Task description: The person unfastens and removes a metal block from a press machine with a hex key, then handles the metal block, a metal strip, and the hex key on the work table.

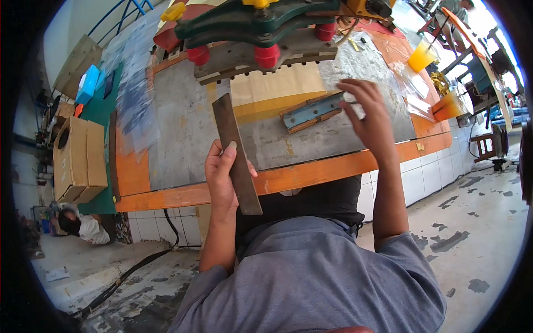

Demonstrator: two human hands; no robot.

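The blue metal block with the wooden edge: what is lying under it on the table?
The blue metal block rests on the grey table sheet, beside a yellow patch. The right hand covers its right end, so that part is hidden.

Your left hand [222,172] holds a long flat bar [236,152] that lies across the near edge of the workbench [183,133], pointing away from you. To its right, your right hand [369,114] rests on a short block [312,111] lying on the benchtop. Behind both, at the far edge, stands a heavy press [261,33]. A cardboard box [80,161] sits left of the bench. Two cups [436,83] stand at the bench's far right.
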